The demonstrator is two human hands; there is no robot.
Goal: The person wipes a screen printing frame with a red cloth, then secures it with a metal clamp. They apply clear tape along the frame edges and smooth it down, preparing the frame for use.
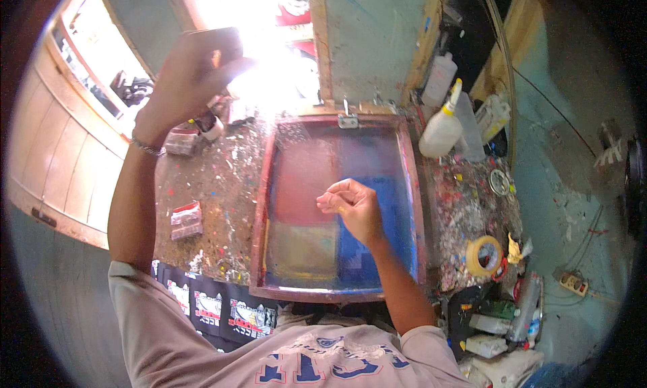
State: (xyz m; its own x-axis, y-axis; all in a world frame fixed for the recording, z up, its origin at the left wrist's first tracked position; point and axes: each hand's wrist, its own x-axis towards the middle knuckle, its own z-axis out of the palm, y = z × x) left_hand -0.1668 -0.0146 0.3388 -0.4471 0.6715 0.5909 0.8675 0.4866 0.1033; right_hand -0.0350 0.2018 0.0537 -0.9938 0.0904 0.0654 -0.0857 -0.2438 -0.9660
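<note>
My left hand is raised at the upper left, dark against the bright opening, with a bracelet at its wrist. Its fingers bend and the thumb stands apart from them; I see nothing held, though glare blurs the fingertips. My right hand hovers over the middle of a screen printing frame, its fingers curled together against the thumb. Whatever they may pinch is too small to make out. The frame lies on the bench with red, blue and yellowish areas on its mesh. A metal hinge clamp sits at its far edge.
Paint spatters the workbench, which holds a small plastic packet on the left. To the right are a white squeeze bottle with a yellow nozzle and a tape roll. Printed dark fabric lies at the near left.
</note>
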